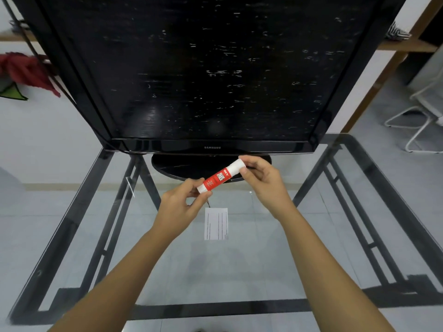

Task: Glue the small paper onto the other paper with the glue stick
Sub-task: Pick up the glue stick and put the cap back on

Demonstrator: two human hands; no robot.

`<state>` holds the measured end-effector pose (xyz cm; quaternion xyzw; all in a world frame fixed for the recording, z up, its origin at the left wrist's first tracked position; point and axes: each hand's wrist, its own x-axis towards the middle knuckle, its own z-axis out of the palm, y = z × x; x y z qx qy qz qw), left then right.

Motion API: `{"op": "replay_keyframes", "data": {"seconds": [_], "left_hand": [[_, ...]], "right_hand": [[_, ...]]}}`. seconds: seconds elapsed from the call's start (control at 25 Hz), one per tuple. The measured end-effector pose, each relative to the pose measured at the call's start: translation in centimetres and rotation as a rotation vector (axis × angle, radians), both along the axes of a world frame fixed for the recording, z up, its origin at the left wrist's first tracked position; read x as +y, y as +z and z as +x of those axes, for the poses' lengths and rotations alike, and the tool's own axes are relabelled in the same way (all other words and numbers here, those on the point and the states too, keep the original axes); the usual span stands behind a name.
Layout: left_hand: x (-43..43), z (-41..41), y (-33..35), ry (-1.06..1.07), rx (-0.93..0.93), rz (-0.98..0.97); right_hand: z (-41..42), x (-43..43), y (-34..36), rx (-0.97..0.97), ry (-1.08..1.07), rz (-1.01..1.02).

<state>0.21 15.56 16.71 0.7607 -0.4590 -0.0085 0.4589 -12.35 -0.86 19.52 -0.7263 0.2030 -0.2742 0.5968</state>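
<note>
Far to the left of the grip, 1 red cloth [26, 70] lies beside 1 green item [13, 93], well apart from the hands. Nearer in, the left hand [182, 200] pinches the lower white end of 1 glue stick [219, 177] between its thumb and curled fingers. The tube is red in the middle with white lettering, and white at both ends. It is held in the air at a tilt, with its lower end to the left and its upper end to the right. It is the only container in view, and the glue inside does not show. The right hand [262, 178] pinches the upper white end with its thumb and fingertips. The 2 hands each grasp 1 end of the tube.

Directly below the grip, 1 small white paper [216, 224] with faint dark lines lies flat on the glass table [239, 279], apart from both hands. A thin dark thread [208, 203] shows at the paper's upper left corner, just under the left hand. Behind the grip stands 1 black television [211, 68], and its oval base [172, 167] rests on the glass just beyond the tube. Far to the right of the grip, 1 white metal chair [422, 121] stands on the floor near a wooden shelf [405, 45].
</note>
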Motion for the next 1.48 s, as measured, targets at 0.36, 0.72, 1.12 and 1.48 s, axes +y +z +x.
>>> {"op": "replay_keyframes", "data": {"seconds": [0.36,0.72,1.12,1.48], "left_hand": [[-0.6,-1.3,-1.8,0.066,0.113,0.002],[-4.3,-0.7,-9.1,-0.039,0.198,0.159],[-3.5,1.7,-18.8,-0.215,-0.184,0.685],[-3.5,1.8,-19.9,-0.205,-0.18,0.66]], "right_hand": [[0.0,1.1,-1.9,0.017,-0.039,0.114],[2.4,-0.8,-8.8,0.211,-0.132,0.369],[3.4,-5.3,-16.7,0.463,-0.166,-0.017],[4.0,-4.9,-18.8,0.473,-0.16,-0.049]]}}
